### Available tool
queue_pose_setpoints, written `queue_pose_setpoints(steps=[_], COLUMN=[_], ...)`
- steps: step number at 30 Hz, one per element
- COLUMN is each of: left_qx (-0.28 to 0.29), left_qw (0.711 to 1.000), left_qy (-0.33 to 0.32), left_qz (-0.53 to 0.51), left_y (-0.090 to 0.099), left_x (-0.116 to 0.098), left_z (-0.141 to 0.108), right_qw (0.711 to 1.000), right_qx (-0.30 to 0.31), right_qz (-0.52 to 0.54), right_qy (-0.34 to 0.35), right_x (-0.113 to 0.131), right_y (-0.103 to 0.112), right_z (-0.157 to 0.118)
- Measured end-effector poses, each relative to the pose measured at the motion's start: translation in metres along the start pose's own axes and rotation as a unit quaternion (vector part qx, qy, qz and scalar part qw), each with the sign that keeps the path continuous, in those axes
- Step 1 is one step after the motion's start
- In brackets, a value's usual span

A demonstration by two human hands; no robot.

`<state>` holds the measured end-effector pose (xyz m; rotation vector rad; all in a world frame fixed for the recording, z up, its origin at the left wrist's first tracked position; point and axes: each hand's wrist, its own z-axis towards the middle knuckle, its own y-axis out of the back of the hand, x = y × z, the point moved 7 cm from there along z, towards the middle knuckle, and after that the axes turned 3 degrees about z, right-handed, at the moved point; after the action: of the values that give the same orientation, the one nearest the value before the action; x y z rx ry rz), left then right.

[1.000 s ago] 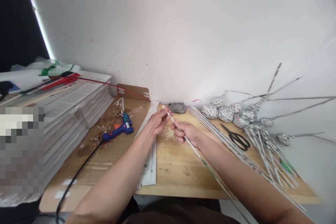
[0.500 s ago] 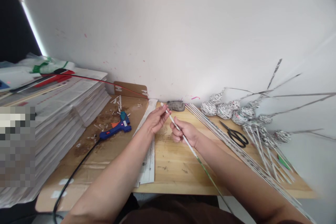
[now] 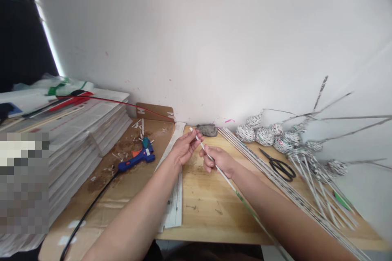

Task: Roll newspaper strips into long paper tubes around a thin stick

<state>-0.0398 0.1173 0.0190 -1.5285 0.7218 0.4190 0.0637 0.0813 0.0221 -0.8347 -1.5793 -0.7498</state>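
A thin rolled paper stick [image 3: 225, 176], white with a green stretch lower down, slants from the table's middle toward my body. My left hand [image 3: 185, 147] pinches it close to its far tip, which pokes out past the fingers. Farther down the stick, my right hand [image 3: 218, 160] is closed round it with the thumb on top. Both hands are above the wooden table [image 3: 202, 204]. Behind them a grey lump [image 3: 207, 130] lies against the wall. A strip of printed paper [image 3: 173, 208] lies under my left forearm.
At left, a blue glue gun [image 3: 137, 160] lies on brown cardboard [image 3: 101, 212] among scraps, beside tall paper stacks [image 3: 88, 147]. At right are several paper sticks [image 3: 260, 159], black scissors [image 3: 278, 167], and woven paper balls [image 3: 263, 136] with long ends sticking out.
The whole view has shifted, so the table sits slightly lower in the picture. Both hands keep their hold on the paper stick, with little change between them.
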Motion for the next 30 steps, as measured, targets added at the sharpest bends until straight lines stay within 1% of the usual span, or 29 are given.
queue_pose_setpoints(steps=[1,2,3,4,5,6,7,9,10,11,12,13,16,17,18,19,20,22,23,24,26,28,30], left_qx=[-0.001,-0.004,-0.006,-0.007,-0.007,-0.008,-0.008,-0.009,-0.01,-0.01,-0.01,-0.011,-0.016,-0.017,-0.018,-0.02,-0.021,-0.025,-0.028,-0.03,-0.037,-0.043,-0.05], left_qw=[1.0,1.0,1.0,1.0,1.0,1.0,1.0,1.0,1.0,1.0,1.0,0.999,0.999,0.999,0.999,0.999,0.999,0.999,0.999,0.999,0.998,0.998,0.998], left_qy=[-0.002,-0.003,-0.004,-0.007,-0.008,-0.008,-0.006,0.002,0.004,0.003,0.0,-0.007,-0.028,-0.029,-0.026,-0.02,-0.013,-0.004,-0.005,-0.007,-0.015,-0.02,-0.024], left_qz=[-0.001,-0.002,-0.002,-0.002,-0.002,-0.004,-0.006,-0.017,-0.022,-0.027,-0.03,-0.031,-0.031,-0.031,-0.031,-0.032,-0.034,-0.037,-0.037,-0.037,-0.038,-0.032,-0.024], left_y=[0.0,0.001,0.001,0.001,0.001,0.001,0.0,0.0,0.0,0.0,0.001,0.002,0.003,0.003,0.003,0.003,0.003,0.003,0.004,0.005,0.009,0.013,0.016], left_x=[0.0,0.0,0.0,0.0,0.0,0.0,0.0,0.001,0.001,0.001,0.001,0.001,-0.002,-0.002,-0.002,-0.002,-0.001,-0.001,-0.001,-0.002,-0.003,-0.003,-0.003], left_z=[0.001,0.001,0.001,0.002,0.002,0.002,0.001,0.001,0.002,0.002,0.003,0.003,0.004,0.004,0.004,0.003,0.003,0.003,0.003,0.003,0.006,0.008,0.01], right_qw=[0.997,0.986,0.967,0.949,0.94,0.945,0.962,0.995,1.0,0.999,0.998,0.999,0.994,0.99,0.991,0.995,0.999,0.991,0.986,0.986,0.995,0.997,0.974], right_qx=[-0.027,-0.062,-0.097,-0.123,-0.135,-0.129,-0.109,-0.043,-0.013,0.008,0.014,0.007,-0.065,-0.083,-0.085,-0.069,-0.04,0.019,0.034,0.032,-0.002,-0.054,-0.106], right_qz=[-0.067,-0.148,-0.223,-0.273,-0.294,-0.28,-0.235,-0.091,-0.02,0.029,0.05,0.04,-0.081,-0.106,-0.101,-0.067,-0.011,0.105,0.136,0.138,0.074,-0.058,-0.191], right_qy=[0.018,0.043,0.076,0.101,0.114,0.107,0.085,0.019,-0.008,-0.024,-0.03,-0.027,0.022,0.029,0.024,0.005,-0.024,-0.075,-0.088,-0.091,-0.07,-0.014,0.057], right_x=[0.004,0.01,0.017,0.023,0.026,0.025,0.02,0.008,0.002,-0.001,-0.003,-0.004,0.0,0.001,0.0,-0.003,-0.007,-0.013,-0.014,-0.014,-0.012,-0.006,0.002], right_y=[0.003,0.007,0.01,0.01,0.01,0.008,0.006,-0.001,-0.005,-0.008,-0.008,-0.006,0.008,0.011,0.013,0.011,0.007,-0.003,-0.006,-0.007,-0.002,0.007,0.013], right_z=[-0.001,-0.002,-0.003,-0.005,-0.005,-0.004,-0.001,0.005,0.007,0.007,0.008,0.007,0.003,0.001,0.0,-0.001,-0.002,-0.004,-0.006,-0.008,-0.013,-0.019,-0.026])
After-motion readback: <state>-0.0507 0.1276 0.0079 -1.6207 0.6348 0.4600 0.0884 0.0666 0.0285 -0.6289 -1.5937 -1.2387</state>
